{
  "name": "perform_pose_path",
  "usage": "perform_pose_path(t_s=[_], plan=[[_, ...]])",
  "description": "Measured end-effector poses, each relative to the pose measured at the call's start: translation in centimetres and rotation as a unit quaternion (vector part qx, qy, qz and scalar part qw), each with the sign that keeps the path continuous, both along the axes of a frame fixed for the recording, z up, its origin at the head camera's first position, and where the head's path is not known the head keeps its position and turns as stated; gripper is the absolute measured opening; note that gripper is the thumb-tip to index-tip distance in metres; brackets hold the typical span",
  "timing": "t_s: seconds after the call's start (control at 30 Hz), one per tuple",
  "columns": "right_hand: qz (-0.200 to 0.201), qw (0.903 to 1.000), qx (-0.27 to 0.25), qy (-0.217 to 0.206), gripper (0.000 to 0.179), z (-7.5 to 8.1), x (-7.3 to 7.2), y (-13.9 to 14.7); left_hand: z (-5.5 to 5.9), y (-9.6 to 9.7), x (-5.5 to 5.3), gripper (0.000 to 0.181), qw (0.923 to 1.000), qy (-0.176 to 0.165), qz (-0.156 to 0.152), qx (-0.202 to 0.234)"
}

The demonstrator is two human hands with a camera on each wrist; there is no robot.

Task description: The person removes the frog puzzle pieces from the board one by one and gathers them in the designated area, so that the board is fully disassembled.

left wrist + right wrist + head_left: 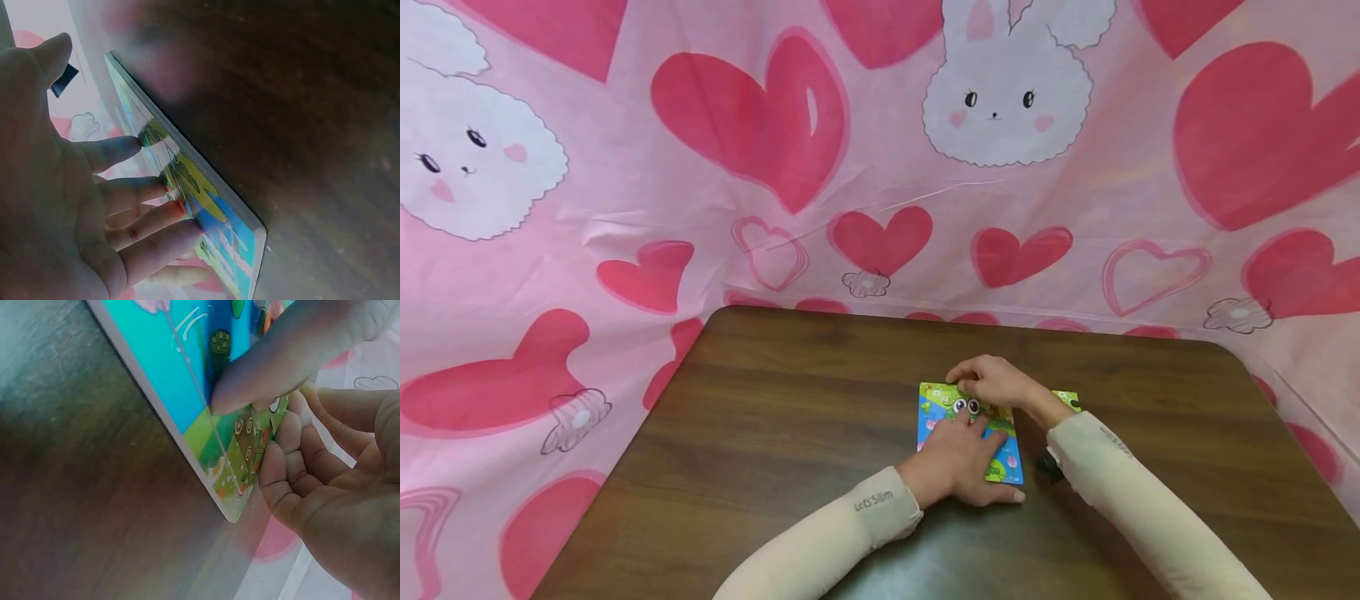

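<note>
A flat, colourful puzzle board (1009, 467) with a big-eyed green frog picture lies on the table. My left hand (962, 458) rests across its lower part with spread fingers, the tips touching the picture, as the left wrist view also shows. Part of the frog is hidden under that hand. At the board's far edge my right hand (1000, 383) curls its fingers, while the thumb (250, 387) lies over the picture side in the right wrist view. Printed grass and snail-like swirls show beside these fingers.
On the brown wooden table (775, 433), a green and yellow piece (1067, 400) shows behind my right wrist. A dark item (1048, 467) lies partly hidden beside that sleeve. A pink cloth (880, 183) with hearts and rabbits hangs around the table's far and left edges.
</note>
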State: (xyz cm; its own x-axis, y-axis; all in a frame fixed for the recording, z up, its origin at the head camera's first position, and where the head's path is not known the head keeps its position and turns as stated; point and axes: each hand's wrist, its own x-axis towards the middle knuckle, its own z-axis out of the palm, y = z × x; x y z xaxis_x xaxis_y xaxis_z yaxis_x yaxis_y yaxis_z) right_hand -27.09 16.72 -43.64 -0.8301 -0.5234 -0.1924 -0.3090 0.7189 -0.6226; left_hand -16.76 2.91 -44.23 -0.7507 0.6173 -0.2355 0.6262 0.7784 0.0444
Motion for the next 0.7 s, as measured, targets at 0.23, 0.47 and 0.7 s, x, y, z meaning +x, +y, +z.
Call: perform_pose_path(t_s=[0.23, 0.47, 0.7], plan=[[-0.014, 0.9991, -0.037, -0.013, 0.026, -0.2, 0.1, 0.4, 0.0, 0.0, 0.0, 0.087, 1.0, 0.004, -0.001, 0.001], [-0.023, 0.992, -0.103, -0.069, 0.034, -0.9, 0.3, 0.7, 0.1, 0.0, 0.0, 0.087, 1.0, 0.005, -0.007, 0.001], [-0.01, 0.9852, -0.145, -0.092, 0.031, -1.7, 0.6, 1.4, 0.2, 0.0, 0.1, 0.088, 0.9999, 0.012, -0.008, -0.006]])
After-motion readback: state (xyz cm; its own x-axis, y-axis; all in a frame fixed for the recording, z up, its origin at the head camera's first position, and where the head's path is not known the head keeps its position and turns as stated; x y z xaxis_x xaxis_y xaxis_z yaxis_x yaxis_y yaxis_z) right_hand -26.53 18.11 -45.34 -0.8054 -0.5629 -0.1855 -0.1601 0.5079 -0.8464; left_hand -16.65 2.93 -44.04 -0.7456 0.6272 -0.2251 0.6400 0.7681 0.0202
